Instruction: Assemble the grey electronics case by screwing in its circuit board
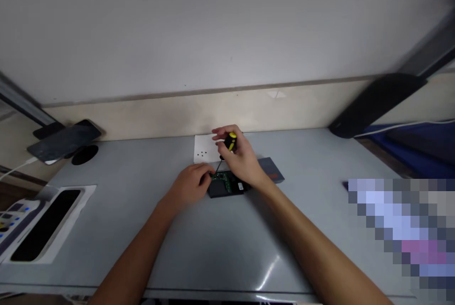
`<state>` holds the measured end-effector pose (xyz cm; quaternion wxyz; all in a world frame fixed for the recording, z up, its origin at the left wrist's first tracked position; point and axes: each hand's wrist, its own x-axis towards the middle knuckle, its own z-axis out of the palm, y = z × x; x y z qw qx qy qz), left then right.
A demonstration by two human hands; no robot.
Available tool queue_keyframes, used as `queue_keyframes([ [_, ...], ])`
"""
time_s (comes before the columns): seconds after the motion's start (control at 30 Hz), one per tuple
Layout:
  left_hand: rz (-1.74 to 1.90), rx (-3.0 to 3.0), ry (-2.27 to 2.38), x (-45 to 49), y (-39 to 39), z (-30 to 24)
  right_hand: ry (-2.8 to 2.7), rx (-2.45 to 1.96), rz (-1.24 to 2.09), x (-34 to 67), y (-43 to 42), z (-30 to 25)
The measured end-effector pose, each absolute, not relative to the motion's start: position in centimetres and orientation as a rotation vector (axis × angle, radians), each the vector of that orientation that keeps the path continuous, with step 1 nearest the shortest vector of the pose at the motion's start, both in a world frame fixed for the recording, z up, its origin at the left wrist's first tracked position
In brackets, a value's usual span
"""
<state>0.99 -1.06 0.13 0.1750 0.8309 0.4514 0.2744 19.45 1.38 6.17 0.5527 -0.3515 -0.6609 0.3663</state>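
Note:
An opened electronic device [218, 189] with a green circuit board and black casing lies flat on the grey table. My right hand [243, 158] is closed around a screwdriver [231, 140] with a yellow and black handle. Its thin shaft slants down and left to the upper part of the board; the exact contact point is too small to make out. With curled fingers, my left hand [192, 184] grips the device's left edge near that tip. Behind both hands lies a white sheet [202, 146] bearing several small dark pieces, perhaps screws. A dark grey flat panel [273, 167] rests partly behind my right wrist.
On the left are a phone [66, 141] on a stand, a round table hole [85, 154], a black-topped tray [46, 224] and a power strip [16, 222]. A dark support [377, 106] stands at the right rear. A wall [227, 113] borders the table's back.

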Motion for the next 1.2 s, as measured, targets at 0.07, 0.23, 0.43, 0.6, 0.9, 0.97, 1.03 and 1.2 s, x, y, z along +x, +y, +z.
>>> queue_keyframes([
  [0.07,0.779,2.354,1.274,1.0,-1.0,0.2,-1.389,-0.758,1.063,18.4,1.7,5.4],
  [0.23,0.741,2.353,1.275,1.0,-1.1,0.4,-1.242,-0.786,1.183,17.7,1.7,4.9],
  [0.43,0.771,2.333,1.278,1.1,-1.1,0.4,-1.185,-0.676,1.303,18.6,1.2,5.7],
  [0.6,0.743,2.318,1.285,1.1,-1.1,0.5,-1.119,-0.659,1.313,18.5,1.2,5.0],
  [0.9,0.695,2.315,1.293,1.1,-1.2,0.7,-1.024,-0.587,1.376,18.0,1.0,4.9],
  [0.97,0.7,2.321,1.291,1.1,-1.1,0.6,-1.021,-0.605,1.338,18.2,0.9,4.9],
  [1.03,0.701,2.326,1.279,1.0,-1.1,0.6,-1.051,-0.631,1.314,18.2,0.9,4.9],
  [1.2,0.701,2.305,1.272,1.0,-1.1,0.5,-1.12,-0.653,1.254,17.9,1.0,4.9],
])
